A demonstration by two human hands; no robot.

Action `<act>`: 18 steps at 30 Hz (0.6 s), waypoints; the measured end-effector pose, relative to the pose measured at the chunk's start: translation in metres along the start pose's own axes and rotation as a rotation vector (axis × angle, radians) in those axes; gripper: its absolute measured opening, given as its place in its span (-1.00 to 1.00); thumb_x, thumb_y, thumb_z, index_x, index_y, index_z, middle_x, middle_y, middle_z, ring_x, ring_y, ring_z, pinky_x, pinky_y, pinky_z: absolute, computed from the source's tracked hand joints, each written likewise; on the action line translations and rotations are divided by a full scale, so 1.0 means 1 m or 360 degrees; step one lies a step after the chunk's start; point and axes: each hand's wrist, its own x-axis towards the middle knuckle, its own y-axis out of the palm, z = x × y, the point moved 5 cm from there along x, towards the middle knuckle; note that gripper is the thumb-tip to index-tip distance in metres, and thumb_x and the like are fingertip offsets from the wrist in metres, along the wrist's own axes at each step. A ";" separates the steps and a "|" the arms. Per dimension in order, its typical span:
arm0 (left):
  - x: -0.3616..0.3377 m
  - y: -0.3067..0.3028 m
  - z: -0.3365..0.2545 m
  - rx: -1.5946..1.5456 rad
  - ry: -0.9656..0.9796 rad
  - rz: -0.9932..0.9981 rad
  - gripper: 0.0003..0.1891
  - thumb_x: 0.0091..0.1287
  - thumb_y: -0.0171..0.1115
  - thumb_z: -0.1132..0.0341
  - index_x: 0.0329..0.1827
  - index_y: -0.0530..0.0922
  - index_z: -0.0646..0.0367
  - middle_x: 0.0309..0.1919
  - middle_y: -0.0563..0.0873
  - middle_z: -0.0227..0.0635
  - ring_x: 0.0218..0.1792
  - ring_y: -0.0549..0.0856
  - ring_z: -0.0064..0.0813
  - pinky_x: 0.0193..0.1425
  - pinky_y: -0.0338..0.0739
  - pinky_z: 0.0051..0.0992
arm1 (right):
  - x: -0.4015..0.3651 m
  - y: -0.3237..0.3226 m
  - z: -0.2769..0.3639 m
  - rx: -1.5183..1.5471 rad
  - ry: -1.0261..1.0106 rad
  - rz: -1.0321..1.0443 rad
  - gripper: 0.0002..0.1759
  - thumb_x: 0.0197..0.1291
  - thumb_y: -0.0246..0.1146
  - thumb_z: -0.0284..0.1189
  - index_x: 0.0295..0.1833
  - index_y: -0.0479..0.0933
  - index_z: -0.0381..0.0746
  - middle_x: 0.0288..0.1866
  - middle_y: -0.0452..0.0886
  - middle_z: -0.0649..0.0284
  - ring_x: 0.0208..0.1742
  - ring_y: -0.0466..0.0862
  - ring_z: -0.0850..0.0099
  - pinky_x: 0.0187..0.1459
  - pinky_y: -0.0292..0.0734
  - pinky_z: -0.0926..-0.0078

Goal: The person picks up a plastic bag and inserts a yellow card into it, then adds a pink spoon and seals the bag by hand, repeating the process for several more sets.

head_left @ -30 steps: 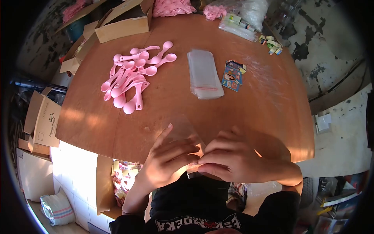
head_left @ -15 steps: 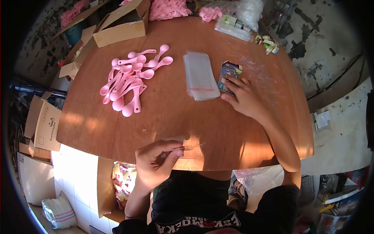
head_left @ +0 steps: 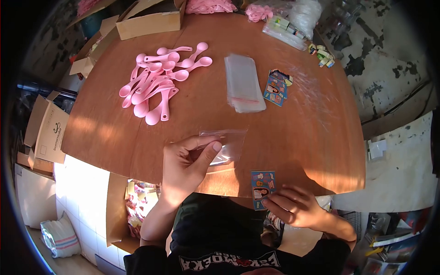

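Observation:
Between thumb and fingers, my left hand (head_left: 190,162) pinches a clear plastic bag (head_left: 233,142) above the table's near edge. To its right, my right hand (head_left: 295,206) grips a small blue printed card (head_left: 262,188) by its lower side, the printed face turned up. A stack of more such cards (head_left: 277,88) lies farther back on the table. Beside those cards rests a stack of clear plastic bags (head_left: 244,82) with a reddish strip along the near end. At the left, pink plastic spoons (head_left: 158,85) sit in a loose pile.
The wooden table (head_left: 105,133) has a curved edge. An open cardboard box (head_left: 149,23) stands at the back left, with pink items (head_left: 211,5) beside it. Plastic packs (head_left: 286,32) and small yellow-green pieces (head_left: 323,55) lie back right. Another box (head_left: 118,211) is below the table.
My right hand has lifted a card off the stack and drawn it toward my body. My left hand has raised the bag slightly, and it now shows flat. The camera view has shifted a little.

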 end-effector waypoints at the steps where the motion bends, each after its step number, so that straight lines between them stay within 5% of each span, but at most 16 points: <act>1: 0.002 0.002 0.003 -0.0022 -0.0042 0.0025 -0.84 0.37 0.27 0.50 -0.06 0.67 0.42 -0.23 0.77 -0.26 -0.21 0.69 -0.64 -0.11 0.61 -0.62 | 0.013 -0.016 -0.008 0.0184 0.0023 -0.0254 -0.61 -0.16 0.46 -0.49 -0.11 0.64 -0.30 -0.21 0.67 0.25 -0.33 0.68 0.38 -0.19 0.66 0.42; 7: -0.001 0.019 0.011 -0.0222 -0.0152 0.0125 -0.85 0.34 0.30 0.50 -0.09 0.68 0.39 -0.29 0.76 -0.29 -0.32 0.67 -0.67 -0.20 0.60 -0.66 | 0.045 -0.070 -0.056 0.0724 0.0435 -0.1097 -0.80 0.02 0.39 -0.67 -0.18 0.61 -0.40 -0.34 0.69 0.11 -0.55 0.61 0.46 -0.41 0.58 0.59; 10: -0.006 0.022 0.003 -0.0137 -0.0063 0.0318 -0.85 0.35 0.29 0.51 -0.09 0.67 0.42 -0.29 0.76 -0.27 -0.32 0.68 -0.65 -0.19 0.62 -0.64 | 0.060 -0.066 -0.075 0.0838 0.0723 -0.1072 -0.86 0.15 0.36 -0.62 -0.16 0.62 -0.41 -0.34 0.70 0.10 -0.48 0.65 0.53 -0.43 0.53 0.62; 18: -0.008 0.010 0.002 -0.0102 -0.0147 0.0357 -0.80 0.37 0.26 0.49 -0.03 0.63 0.47 -0.26 0.75 -0.22 -0.26 0.70 -0.61 -0.11 0.65 -0.59 | 0.089 -0.043 -0.085 0.1043 0.0766 -0.0772 -0.84 0.20 0.35 -0.57 -0.12 0.63 -0.38 -0.29 0.72 0.14 -0.35 0.69 0.53 -0.32 0.53 0.66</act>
